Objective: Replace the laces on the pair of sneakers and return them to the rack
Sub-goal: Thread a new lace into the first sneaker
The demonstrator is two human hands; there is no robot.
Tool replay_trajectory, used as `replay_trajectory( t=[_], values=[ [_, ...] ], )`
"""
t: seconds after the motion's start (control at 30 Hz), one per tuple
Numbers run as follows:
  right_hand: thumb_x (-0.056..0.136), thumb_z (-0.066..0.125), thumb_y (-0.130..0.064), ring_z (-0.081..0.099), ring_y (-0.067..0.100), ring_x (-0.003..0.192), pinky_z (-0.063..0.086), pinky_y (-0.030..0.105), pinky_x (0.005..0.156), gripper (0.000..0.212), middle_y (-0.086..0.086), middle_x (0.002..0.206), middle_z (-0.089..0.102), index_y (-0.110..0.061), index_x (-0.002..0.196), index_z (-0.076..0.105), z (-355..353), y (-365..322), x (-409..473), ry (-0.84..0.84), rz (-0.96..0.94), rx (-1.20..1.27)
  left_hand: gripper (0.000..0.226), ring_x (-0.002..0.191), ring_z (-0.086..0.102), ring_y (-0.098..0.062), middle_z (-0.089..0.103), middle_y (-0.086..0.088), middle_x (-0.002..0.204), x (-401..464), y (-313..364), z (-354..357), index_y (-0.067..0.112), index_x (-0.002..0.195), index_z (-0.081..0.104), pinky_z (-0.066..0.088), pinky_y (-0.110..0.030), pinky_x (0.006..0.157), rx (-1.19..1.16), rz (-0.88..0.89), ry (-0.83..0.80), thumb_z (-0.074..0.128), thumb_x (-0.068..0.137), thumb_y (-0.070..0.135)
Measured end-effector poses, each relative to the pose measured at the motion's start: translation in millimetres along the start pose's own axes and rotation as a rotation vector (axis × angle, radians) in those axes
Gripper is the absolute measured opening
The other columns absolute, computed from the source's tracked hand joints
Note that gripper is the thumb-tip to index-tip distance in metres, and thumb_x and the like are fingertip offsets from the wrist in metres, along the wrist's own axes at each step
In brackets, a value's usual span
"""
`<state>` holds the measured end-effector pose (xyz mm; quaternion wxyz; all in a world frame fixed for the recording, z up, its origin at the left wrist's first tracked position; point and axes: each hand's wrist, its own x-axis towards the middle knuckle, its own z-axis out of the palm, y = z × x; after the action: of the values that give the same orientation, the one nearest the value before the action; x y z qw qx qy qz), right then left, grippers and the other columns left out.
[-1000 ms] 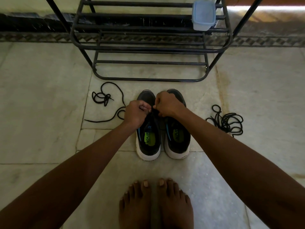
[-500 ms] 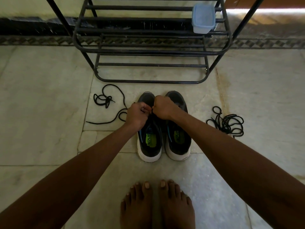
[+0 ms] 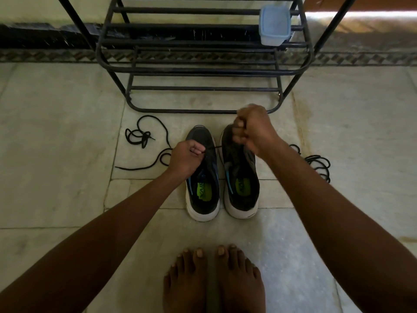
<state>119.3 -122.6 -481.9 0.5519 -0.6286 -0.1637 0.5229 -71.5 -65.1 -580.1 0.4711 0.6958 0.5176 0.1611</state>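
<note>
Black sneakers side by side on a marble floor [image 3: 67, 132], toes toward the metal rack [image 3: 203, 71].
Left hand [image 3: 185, 159] pinches a black lace [image 3: 212, 148] over the left sneaker [image 3: 203, 188]; right hand [image 3: 252, 129], fist curled, is above the right sneaker [image 3: 241, 184], its hold on anything indiscernible. Loose laces [image 3: 144, 141] lie on the floor at the left, a coiled lace [image 3: 318, 163] at the right.

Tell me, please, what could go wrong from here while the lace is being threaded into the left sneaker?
The right hand draws the lace up and away while the left hand pinches it at the left sneaker; a hard pull might tip or drag that shoe against the right sneaker. The loose lace trailing near the left wrist could snag. The bundled lace lies partly hidden beneath the right forearm and may get dragged.
</note>
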Motion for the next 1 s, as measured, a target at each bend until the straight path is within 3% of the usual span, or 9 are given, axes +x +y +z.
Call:
replay_trajectory(
  t=[0.1, 0.2, 0.37, 0.5, 0.57, 0.67, 0.77, 0.9, 1.0],
  values=[
    [0.093, 0.068, -0.03, 0.06, 0.019, 0.082, 0.05, 0.033, 0.067, 0.023, 0.002, 0.091, 0.061, -0.011, 0.102, 0.058, -19, -9, 3, -0.177, -0.242, -1.233, 0.019, 0.073, 0.06, -0.012, 0.062, 0.004, 0.076, -2, 2, 0, 0.016, 0.089, 0.069, 0.052, -0.021, 0.07, 0.005, 0.005, 0.001, 0.07, 0.088, -0.004],
    [0.085, 0.078, -0.036, 0.056, 0.024, 0.086, 0.048, 0.036, 0.074, 0.03, 0.006, 0.093, 0.053, -0.016, 0.098, 0.06, -17, -2, -5, -0.3, -0.186, -1.754, 0.018, 0.073, 0.059, -0.011, 0.062, 0.004, 0.077, -3, 1, 0, 0.015, 0.09, 0.069, 0.05, -0.015, 0.067, 0.008, 0.023, -0.004, 0.07, 0.089, -0.003],
    [0.094, 0.064, -0.023, 0.055, 0.023, 0.102, 0.044, 0.04, 0.085, 0.019, 0.008, 0.098, 0.053, -0.008, 0.083, 0.067, -10, 1, -10, 0.045, -0.686, -1.099, 0.017, 0.072, 0.058, -0.007, 0.061, 0.006, 0.078, -3, 0, 1, 0.016, 0.089, 0.068, 0.048, -0.011, 0.066, 0.029, 0.043, 0.002, 0.07, 0.089, -0.001],
    [0.108, 0.039, -0.019, 0.064, 0.029, 0.079, 0.056, 0.046, 0.077, 0.025, 0.014, 0.081, 0.06, -0.006, 0.089, 0.05, 0, -13, -19, 0.007, -0.195, 0.113, 0.016, 0.072, 0.057, -0.006, 0.061, 0.006, 0.077, -3, 0, 0, 0.014, 0.09, 0.068, 0.047, -0.009, 0.065, 0.034, 0.056, -0.004, 0.069, 0.09, -0.002],
    [0.108, 0.045, -0.026, 0.055, 0.022, 0.063, 0.046, 0.035, 0.059, 0.023, 0.007, 0.073, 0.054, -0.007, 0.094, 0.047, -7, -15, -11, -0.063, -0.241, -0.341, 0.016, 0.071, 0.057, -0.006, 0.061, 0.007, 0.077, -3, 0, 0, 0.014, 0.09, 0.068, 0.047, -0.01, 0.065, 0.034, 0.061, -0.007, 0.069, 0.09, -0.002],
    [0.093, 0.068, -0.033, 0.06, 0.025, 0.081, 0.048, 0.034, 0.065, 0.023, 0.004, 0.086, 0.057, -0.016, 0.093, 0.052, -16, -10, -1, -0.261, -0.357, -1.366, 0.015, 0.071, 0.057, -0.006, 0.061, 0.007, 0.078, -4, 1, 0, 0.013, 0.091, 0.068, 0.047, -0.006, 0.063, 0.041, 0.065, -0.001, 0.07, 0.09, -0.002],
    [0.092, 0.069, -0.029, 0.057, 0.028, 0.087, 0.05, 0.039, 0.073, 0.02, 0.007, 0.099, 0.049, -0.019, 0.104, 0.058, -8, -7, -9, -0.324, -0.26, -1.793, 0.015, 0.071, 0.058, -0.007, 0.061, 0.006, 0.078, -4, 1, -1, 0.014, 0.09, 0.068, 0.047, -0.006, 0.063, 0.039, 0.063, 0.005, 0.07, 0.09, -0.001],
    [0.097, 0.064, -0.021, 0.056, 0.02, 0.089, 0.043, 0.028, 0.076, 0.016, 0.012, 0.097, 0.057, -0.008, 0.093, 0.072, -6, -6, -8, -0.186, -0.617, -1.3, 0.016, 0.071, 0.058, -0.005, 0.062, 0.006, 0.078, -4, 1, 0, 0.016, 0.09, 0.068, 0.047, -0.008, 0.063, 0.034, 0.039, -0.01, 0.071, 0.09, 0.0],
    [0.101, 0.054, -0.017, 0.056, 0.018, 0.087, 0.045, 0.022, 0.077, 0.025, 0.02, 0.096, 0.059, -0.005, 0.083, 0.066, 0, -3, -12, -0.049, -0.526, -0.572, 0.016, 0.072, 0.058, -0.004, 0.063, 0.008, 0.078, -3, -1, 0, 0.016, 0.089, 0.069, 0.046, -0.006, 0.064, 0.037, 0.045, 0.01, 0.072, 0.089, 0.0]
  ],
)
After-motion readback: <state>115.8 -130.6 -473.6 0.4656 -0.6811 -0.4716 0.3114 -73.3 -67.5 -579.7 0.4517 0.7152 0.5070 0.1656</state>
